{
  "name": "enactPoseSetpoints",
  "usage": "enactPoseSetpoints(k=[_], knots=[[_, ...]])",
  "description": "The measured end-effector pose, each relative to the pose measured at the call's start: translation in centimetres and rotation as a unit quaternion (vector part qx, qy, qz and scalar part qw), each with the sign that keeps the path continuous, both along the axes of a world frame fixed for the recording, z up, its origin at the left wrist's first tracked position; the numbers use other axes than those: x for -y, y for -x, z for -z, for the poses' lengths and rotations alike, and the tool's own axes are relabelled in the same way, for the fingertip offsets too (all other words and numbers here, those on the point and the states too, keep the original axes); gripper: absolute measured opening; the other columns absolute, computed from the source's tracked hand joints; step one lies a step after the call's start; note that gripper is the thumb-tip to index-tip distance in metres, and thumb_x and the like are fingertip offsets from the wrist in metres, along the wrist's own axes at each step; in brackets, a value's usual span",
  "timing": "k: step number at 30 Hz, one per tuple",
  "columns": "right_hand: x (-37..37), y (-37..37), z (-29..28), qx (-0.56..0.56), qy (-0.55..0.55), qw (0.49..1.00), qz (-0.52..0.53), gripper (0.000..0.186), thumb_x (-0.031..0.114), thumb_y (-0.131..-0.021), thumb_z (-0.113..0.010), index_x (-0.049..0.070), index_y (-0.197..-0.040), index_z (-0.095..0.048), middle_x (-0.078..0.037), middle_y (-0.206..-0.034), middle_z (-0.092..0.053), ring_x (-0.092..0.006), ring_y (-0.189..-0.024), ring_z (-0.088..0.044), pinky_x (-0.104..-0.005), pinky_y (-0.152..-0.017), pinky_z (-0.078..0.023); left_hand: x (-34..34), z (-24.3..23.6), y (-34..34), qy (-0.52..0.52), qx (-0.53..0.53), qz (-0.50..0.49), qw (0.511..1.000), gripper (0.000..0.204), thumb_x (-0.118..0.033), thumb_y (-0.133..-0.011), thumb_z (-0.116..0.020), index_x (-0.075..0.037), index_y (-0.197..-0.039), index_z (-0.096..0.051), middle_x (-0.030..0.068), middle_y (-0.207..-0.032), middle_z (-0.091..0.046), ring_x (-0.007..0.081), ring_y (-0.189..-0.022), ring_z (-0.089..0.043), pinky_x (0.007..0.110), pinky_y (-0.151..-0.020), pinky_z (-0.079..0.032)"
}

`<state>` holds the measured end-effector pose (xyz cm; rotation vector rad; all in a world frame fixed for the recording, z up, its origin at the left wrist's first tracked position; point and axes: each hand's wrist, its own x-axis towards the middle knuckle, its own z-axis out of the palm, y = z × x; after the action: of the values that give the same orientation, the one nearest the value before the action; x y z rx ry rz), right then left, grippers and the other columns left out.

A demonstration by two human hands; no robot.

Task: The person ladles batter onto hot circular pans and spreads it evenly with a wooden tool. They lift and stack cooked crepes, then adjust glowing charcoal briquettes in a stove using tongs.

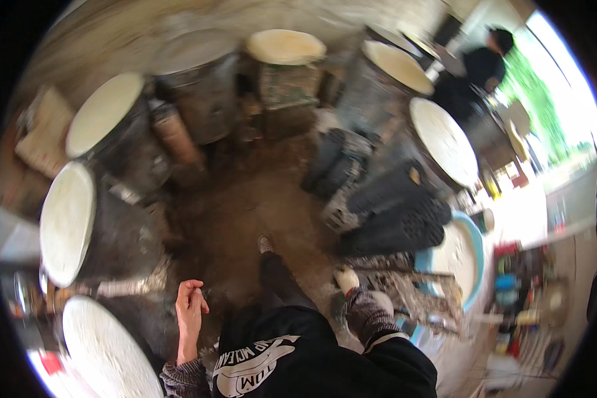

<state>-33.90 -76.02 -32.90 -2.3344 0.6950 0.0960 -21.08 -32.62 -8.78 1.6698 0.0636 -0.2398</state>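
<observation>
White-topped drum (144,325) stands just left of the left hand (190,308).

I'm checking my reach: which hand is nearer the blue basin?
Right. Your right hand is left of the blue basin, apart from it; your left hand is much farther left.

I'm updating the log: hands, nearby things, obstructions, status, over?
Left hand open, looks empty. Right hand unclear beyond grey knit sleeve. White round surface left of left hand. Possible obstruction: dark perforated cylinders, ahead right.
</observation>
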Motion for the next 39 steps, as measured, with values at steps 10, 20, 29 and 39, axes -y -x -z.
enactPoseSetpoints(k=[10, 20, 29, 39], knots=[[-8.7, 17.5, 1.6, -0.443, -0.223, 0.868, 0.035, 0.026, 0.024, -0.083, -0.061, 0.003, -0.098, -0.065, -0.018, -0.091, -0.065, -0.0320, -0.083, -0.063, -0.0437, -0.071, -0.051, 16.4, -0.7, -14.1, -0.074, -0.034, 0.319, 0.944, 0.017, -0.008, -0.096, -0.050, -0.006, -0.112, -0.055, 0.0012, -0.079, -0.056, 0.0075, -0.067, -0.057, 0.023, -0.060, -0.048], [6.9, -25.6, 0.0, -0.218, -0.052, 0.970, -0.098, 0.040, 0.030, -0.088, -0.057, 0.002, -0.116, -0.061, -0.021, -0.113, -0.063, -0.0376, -0.104, -0.060, -0.0455, -0.087, -0.048, 14.8, 13.6, -24.8, -0.378, -0.087, 0.329, 0.861, 0.033, -0.024, -0.088, -0.060, -0.008, -0.117, -0.055, 0.0146, -0.107, -0.066, 0.0320, -0.101, -0.063, 0.042, -0.085, -0.050], [5.6, -61.9, -0.1, -0.064, -0.072, 0.989, -0.110, 0.063, 0.026, -0.086, -0.065, 0.009, -0.142, -0.041, -0.017, -0.115, -0.066, -0.0335, -0.107, -0.063, -0.0394, -0.090, -0.050, 12.6, 19.2, -28.4, -0.455, -0.396, 0.276, 0.748, 0.083, -0.053, -0.086, -0.059, -0.018, -0.152, -0.024, 0.0208, -0.155, -0.021, 0.0523, -0.138, -0.021, 0.064, -0.109, -0.022], [-3.4, -77.2, 9.7, -0.251, 0.103, 0.939, -0.210, 0.096, 0.038, -0.082, -0.068, 0.013, -0.155, -0.011, -0.018, -0.133, -0.055, -0.0337, -0.122, -0.054, -0.0427, -0.100, -0.044, 10.2, 28.1, -35.5, -0.565, -0.197, 0.299, 0.743, 0.092, -0.055, -0.083, -0.064, -0.021, -0.155, -0.016, 0.0265, -0.157, -0.004, 0.0618, -0.135, -0.015, 0.075, -0.093, -0.030]])
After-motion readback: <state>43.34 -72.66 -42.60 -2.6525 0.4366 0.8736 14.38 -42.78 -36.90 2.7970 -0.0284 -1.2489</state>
